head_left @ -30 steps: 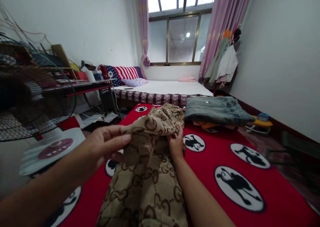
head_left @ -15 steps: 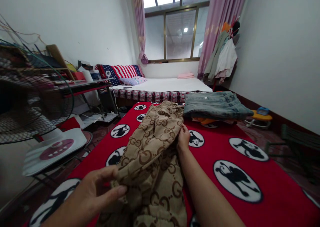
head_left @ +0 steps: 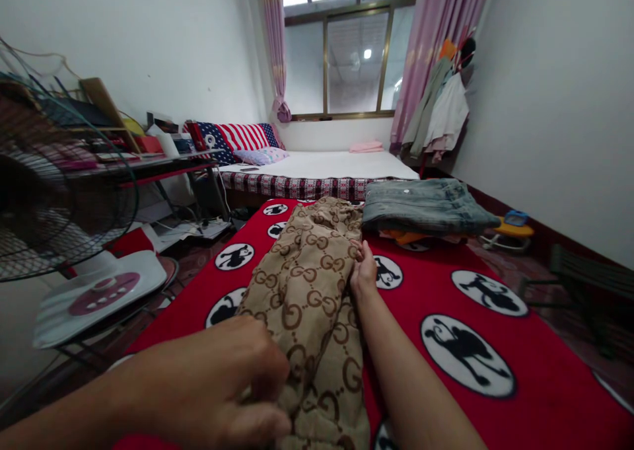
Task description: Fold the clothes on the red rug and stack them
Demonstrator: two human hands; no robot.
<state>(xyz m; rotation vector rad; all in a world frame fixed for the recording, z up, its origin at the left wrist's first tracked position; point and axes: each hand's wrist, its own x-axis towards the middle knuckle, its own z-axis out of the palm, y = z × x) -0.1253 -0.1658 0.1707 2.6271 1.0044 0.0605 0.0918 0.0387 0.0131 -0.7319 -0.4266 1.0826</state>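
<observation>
A long beige cloth garment, printed with brown interlocking G letters and looking like trousers, is lying lengthwise in front of the person, its near end running under the left hand. The left hand is hovering low over that near end, its knuckles facing up and its fingers curling down toward the thumb; the hand is hiding its own fingertips, so I cannot tell whether this grip is pinching any cloth. The right hand is resting at the garment's right edge, about midway along, its fingers loosely bending against the cloth; I cannot tell whether this grip is pinching a fold.

The garment is resting on a bright red cloth patterned with white ovals holding black monkey figures. Just beyond the right hand, a folded, faded blue-grey denim garment is lying on top of some orange fabric.

Farther back, a low bed with a white top is standing under a metal-framed window, with a stars-and-stripes cushion leaning at its left end. Purple curtains are hanging on both sides of the window. On the left, a round wire-caged fan is standing near a white-seated chair.
</observation>
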